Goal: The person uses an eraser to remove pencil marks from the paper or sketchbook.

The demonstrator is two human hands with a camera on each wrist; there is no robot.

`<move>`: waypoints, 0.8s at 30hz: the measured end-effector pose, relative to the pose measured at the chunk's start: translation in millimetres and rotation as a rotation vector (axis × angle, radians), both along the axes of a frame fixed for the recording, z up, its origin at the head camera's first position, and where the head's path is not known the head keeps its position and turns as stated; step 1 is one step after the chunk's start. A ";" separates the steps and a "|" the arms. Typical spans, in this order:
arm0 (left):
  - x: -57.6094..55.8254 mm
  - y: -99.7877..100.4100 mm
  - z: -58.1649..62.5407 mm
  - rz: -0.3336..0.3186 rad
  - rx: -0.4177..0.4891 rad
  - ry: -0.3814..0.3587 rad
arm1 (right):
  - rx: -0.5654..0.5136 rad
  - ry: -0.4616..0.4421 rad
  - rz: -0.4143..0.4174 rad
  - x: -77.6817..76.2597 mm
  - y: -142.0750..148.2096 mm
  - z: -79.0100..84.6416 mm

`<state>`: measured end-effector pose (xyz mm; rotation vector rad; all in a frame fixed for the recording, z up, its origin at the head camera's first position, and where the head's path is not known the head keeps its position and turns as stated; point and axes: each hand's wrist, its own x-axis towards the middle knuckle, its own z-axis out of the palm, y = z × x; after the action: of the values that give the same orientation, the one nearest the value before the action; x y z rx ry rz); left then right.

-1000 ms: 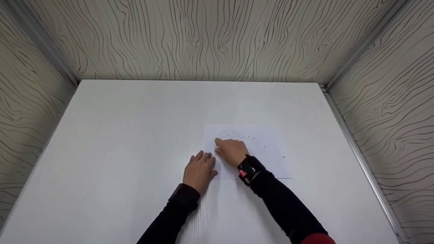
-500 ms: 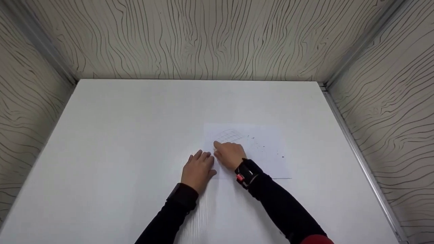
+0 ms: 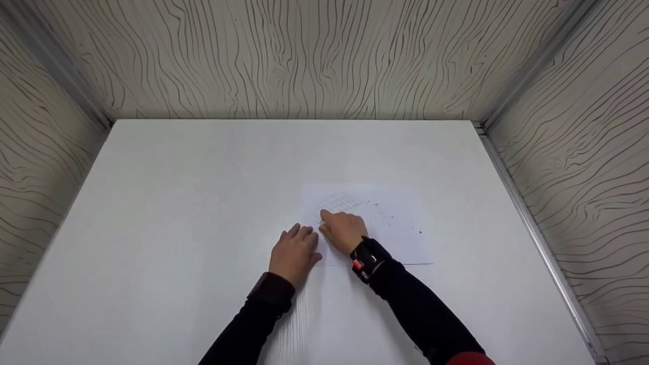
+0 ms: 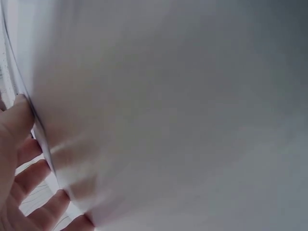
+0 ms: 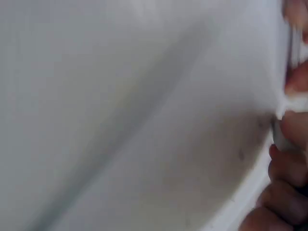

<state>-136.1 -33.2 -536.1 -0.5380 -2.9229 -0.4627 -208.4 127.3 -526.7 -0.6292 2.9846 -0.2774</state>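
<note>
A white sheet of paper (image 3: 405, 243) lies flat on the white table. Near its far left part is a thin-lined grid drawing (image 3: 339, 202), partly covered by my right hand (image 3: 344, 230). That hand is curled, pinching a small pale eraser (image 5: 283, 138) against the paper; the right wrist view is blurred, and the eraser is mostly hidden by the fingers. My left hand (image 3: 295, 258) rests at the paper's left edge, palm down, its fingers extended. In the left wrist view its fingertips (image 4: 60, 197) touch the sheet.
Several small dark crumbs (image 3: 390, 217) are scattered over the right part of the sheet. The white tabletop (image 3: 177, 213) stretches around it, bounded by wood-grain panels (image 3: 304, 61) at the back and both sides.
Compared with a second ago, my right hand sits slightly nearer to me and shows more of the grid. My left hand stays in place on the sheet's edge.
</note>
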 end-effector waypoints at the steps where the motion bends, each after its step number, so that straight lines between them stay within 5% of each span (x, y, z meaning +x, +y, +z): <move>1: -0.7 -0.2 0.3 0.004 0.000 0.014 | -0.008 -0.007 0.002 -0.3 -0.8 0.6; 8: -1.5 1.1 -2.0 0.001 -0.026 0.016 | 0.048 0.111 -0.175 -13.3 10.2 0.6; 15: 3.5 -0.7 -3.1 0.011 -0.016 0.015 | -0.037 -0.013 -0.056 -5.3 5.7 -5.0; 24: 12.6 -4.9 9.3 -0.009 0.002 0.000 | -0.076 0.001 -0.200 -9.3 38.0 6.8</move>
<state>-123.4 -38.1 -526.9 -0.5513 -2.9207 -0.4671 -217.7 165.2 -519.9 -0.3356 3.0531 -0.4053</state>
